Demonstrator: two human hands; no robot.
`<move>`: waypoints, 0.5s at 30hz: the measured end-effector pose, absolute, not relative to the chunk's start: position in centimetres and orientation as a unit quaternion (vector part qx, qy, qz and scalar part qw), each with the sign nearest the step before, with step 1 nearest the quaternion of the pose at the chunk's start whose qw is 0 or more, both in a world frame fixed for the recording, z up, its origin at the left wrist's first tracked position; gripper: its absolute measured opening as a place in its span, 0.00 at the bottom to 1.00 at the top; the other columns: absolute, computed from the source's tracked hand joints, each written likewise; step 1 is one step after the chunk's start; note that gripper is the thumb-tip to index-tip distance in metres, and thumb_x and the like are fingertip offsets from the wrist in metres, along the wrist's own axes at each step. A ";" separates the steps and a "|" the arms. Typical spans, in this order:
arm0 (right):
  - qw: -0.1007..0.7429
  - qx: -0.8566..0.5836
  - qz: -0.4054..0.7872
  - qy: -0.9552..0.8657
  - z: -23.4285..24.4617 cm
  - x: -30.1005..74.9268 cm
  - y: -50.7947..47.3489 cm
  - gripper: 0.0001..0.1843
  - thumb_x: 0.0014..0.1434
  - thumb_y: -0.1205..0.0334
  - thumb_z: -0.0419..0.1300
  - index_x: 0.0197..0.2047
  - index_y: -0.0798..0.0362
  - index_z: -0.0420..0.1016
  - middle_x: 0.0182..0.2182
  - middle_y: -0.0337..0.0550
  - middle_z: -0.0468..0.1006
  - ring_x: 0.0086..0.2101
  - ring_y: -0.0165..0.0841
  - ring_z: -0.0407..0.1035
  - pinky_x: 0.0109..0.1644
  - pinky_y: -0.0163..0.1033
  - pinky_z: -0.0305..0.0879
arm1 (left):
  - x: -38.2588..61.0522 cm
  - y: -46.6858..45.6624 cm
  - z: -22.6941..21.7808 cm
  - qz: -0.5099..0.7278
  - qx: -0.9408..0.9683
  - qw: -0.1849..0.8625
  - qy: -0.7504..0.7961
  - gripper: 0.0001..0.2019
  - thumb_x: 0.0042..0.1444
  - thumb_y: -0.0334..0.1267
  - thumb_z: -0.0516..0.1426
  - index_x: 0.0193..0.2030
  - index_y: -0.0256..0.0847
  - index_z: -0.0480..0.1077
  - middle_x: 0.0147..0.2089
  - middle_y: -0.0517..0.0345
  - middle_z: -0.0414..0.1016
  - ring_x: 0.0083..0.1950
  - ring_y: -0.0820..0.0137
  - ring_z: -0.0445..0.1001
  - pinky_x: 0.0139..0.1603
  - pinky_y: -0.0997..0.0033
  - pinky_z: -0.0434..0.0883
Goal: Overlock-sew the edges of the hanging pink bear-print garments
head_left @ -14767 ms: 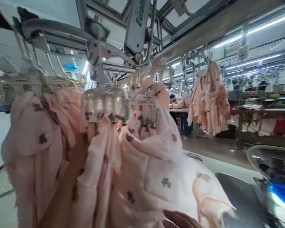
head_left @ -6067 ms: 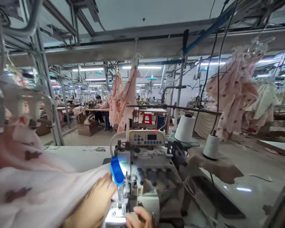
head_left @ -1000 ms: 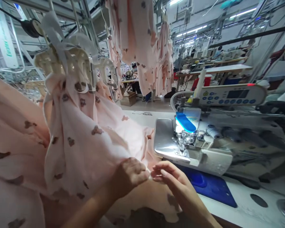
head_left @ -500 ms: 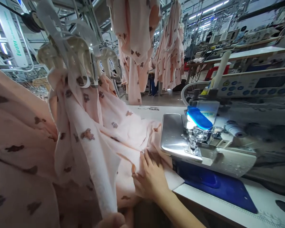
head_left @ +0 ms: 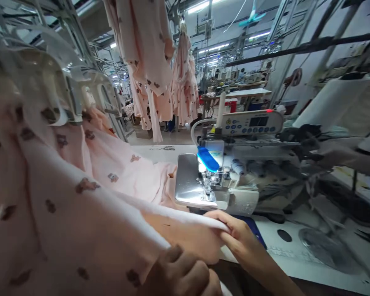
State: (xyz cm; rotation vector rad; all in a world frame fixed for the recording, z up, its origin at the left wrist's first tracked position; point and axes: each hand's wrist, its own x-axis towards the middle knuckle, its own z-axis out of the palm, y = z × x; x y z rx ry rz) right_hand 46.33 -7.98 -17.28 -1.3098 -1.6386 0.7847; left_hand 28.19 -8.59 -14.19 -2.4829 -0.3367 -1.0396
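Note:
Pink fabric (head_left: 110, 218) printed with brown bear-like figures hangs from white clamps (head_left: 53, 88) at the left and stretches across to both hands. My left hand (head_left: 185, 271), low in the middle, is closed in a fist on the fabric's near edge. To its right, my right hand (head_left: 234, 230) pinches the far end of the same edge between thumb and fingers, just in front of the sewing machine (head_left: 212, 181). The machine's steel plate (head_left: 186, 181) and lit needle area lie just beyond that hand. More of the pink cloth is bunched against the plate's left side.
More pink printed pieces (head_left: 150, 49) hang behind the table. A control panel (head_left: 251, 122) tops the machine. Thread cones (head_left: 329, 98) stand at the right. The white table (head_left: 296, 250) carries a blue plate (head_left: 255, 230) beneath the machine's front.
My right hand has left the bunched cloth and now grips the fabric edge farther right. My left hand has come up into view with the edge. The camera view has turned right.

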 end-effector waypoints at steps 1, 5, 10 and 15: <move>0.460 -0.542 0.321 -0.626 -17.2 46.6 -7.6 0.11 0.55 0.58 0.47 0.36 0.52 0.68 0.30 0.41 0.72 0.31 0.36 0.67 0.33 0.36 0.62 | 29.0 -7.9 -14.3 -0.381 -0.888 0.218 -0.138 0.10 0.57 0.27 0.47 0.28 0.38 0.65 0.19 0.61 0.64 0.21 0.73 0.62 0.23 0.71 0.60; 0.530 -0.651 0.202 -0.504 -17.5 46.8 -5.7 0.18 0.55 0.47 0.47 0.39 0.52 0.64 0.25 0.40 0.71 0.23 0.35 0.64 0.27 0.37 0.60 | 31.1 -4.9 -15.9 -0.382 -0.864 0.198 -0.261 0.11 0.58 0.25 0.44 0.38 0.36 0.67 0.48 0.50 0.72 0.51 0.64 0.68 0.50 0.61 0.67; 0.507 -0.687 0.098 -0.512 -17.4 47.0 -4.5 0.15 0.56 0.48 0.49 0.34 0.51 0.67 0.16 0.36 0.68 0.19 0.35 0.63 0.24 0.36 0.56 | 30.9 -2.3 -15.9 -0.313 -0.883 0.149 -0.315 0.09 0.58 0.28 0.48 0.41 0.37 0.68 0.52 0.48 0.70 0.51 0.63 0.67 0.49 0.58 0.69; 0.535 -0.600 0.045 -0.593 -17.8 47.4 -5.1 0.15 0.56 0.54 0.55 0.44 0.51 0.70 0.33 0.43 0.73 0.26 0.33 0.66 0.30 0.35 0.63 | 29.8 -2.1 -14.2 -0.257 -0.910 0.125 -0.299 0.16 0.60 0.32 0.49 0.54 0.39 0.64 0.42 0.54 0.72 0.41 0.67 0.68 0.42 0.63 0.70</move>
